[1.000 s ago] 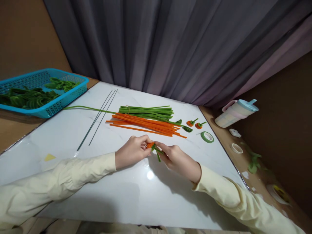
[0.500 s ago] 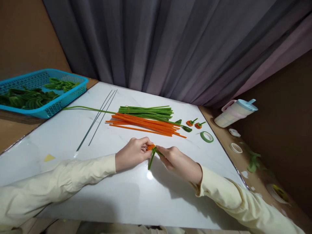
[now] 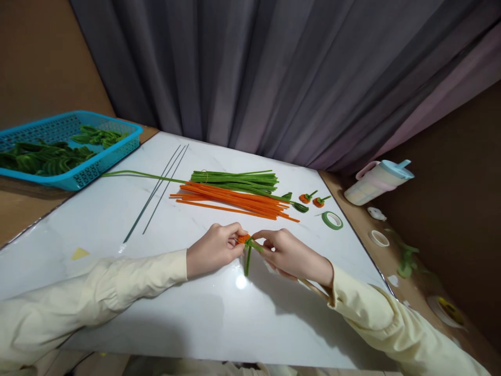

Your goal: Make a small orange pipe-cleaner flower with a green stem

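Note:
My left hand [image 3: 214,248] pinches a small orange coil of pipe cleaner [image 3: 243,239] just above the white table [image 3: 195,313]. My right hand [image 3: 289,255] is closed on the green pipe cleaner [image 3: 248,259] that is joined to the coil; its loose end hangs down toward me. Behind my hands lie a bundle of orange pipe cleaners [image 3: 235,199] and a bundle of green pipe cleaners [image 3: 235,180]. Two finished orange pieces with green stems [image 3: 313,198] rest at the back right beside a roll of green tape [image 3: 332,220].
A blue basket [image 3: 78,175] of green leaf shapes stands at the far left. Thin wires [image 3: 156,192] lie diagonally on the table. A lidded pitcher [image 3: 378,181], small white rings and green scraps sit on the brown surface to the right. A grey curtain hangs behind.
My right hand has turned and shifted slightly right, and the green end has swung from slanting left to hanging nearly straight down. My left hand has stayed in place on the orange coil.

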Motion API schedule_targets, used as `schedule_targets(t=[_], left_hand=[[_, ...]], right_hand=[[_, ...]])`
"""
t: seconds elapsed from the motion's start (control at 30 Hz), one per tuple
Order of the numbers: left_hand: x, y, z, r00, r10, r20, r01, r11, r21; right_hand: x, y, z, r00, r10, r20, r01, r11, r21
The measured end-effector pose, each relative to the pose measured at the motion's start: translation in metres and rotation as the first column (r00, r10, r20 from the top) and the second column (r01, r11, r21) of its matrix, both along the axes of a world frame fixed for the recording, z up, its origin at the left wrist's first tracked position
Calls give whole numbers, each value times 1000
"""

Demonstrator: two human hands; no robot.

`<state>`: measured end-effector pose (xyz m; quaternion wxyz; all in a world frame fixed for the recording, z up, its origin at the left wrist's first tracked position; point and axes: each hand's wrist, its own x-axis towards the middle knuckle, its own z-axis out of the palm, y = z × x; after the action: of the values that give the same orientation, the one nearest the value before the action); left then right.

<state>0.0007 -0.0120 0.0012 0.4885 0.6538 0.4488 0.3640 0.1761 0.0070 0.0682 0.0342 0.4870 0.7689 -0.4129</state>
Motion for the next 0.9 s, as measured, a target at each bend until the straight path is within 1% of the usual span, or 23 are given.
schedule_targets(t=[0.2, 0.27, 0.37, 0.47, 0.6, 0.67, 0.8, 0.87, 0.9], left_hand=[[0, -2, 0, 1000, 14, -13, -13, 997, 70], [0, -3, 0, 1000, 20, -17, -19, 996, 92], [0, -3, -1, 999, 19, -42, -14, 993, 116], [0, -4, -1, 997, 5, -77, 4, 993, 119], [0, -5, 0, 994, 4, -111, 12, 990, 143], [0, -6, 1, 994, 6, -111, 13, 985, 169], [-1, -7, 0, 995, 4, -102, 18, 978, 209], [0, -7, -1, 997, 2, -77, 12, 982, 187], [0, -6, -1, 999, 7, -53, 1, 988, 156]], right_hand=[[0, 1, -1, 999, -23, -25, 22, 999, -47], [1, 2, -2, 998, -41, -42, 37, 994, -99], [2, 4, -2, 990, -102, -97, 79, 974, -213], [3, 5, -3, 974, -169, -150, 115, 942, -315], [4, 6, -3, 950, -226, -216, 121, 903, -412], [5, 7, -3, 930, -268, -251, 123, 871, -476], [9, 10, -6, 889, -363, -279, 133, 787, -603], [10, 11, -9, 875, -398, -273, 146, 758, -636], [11, 11, -9, 870, -411, -273, 153, 751, -643]])
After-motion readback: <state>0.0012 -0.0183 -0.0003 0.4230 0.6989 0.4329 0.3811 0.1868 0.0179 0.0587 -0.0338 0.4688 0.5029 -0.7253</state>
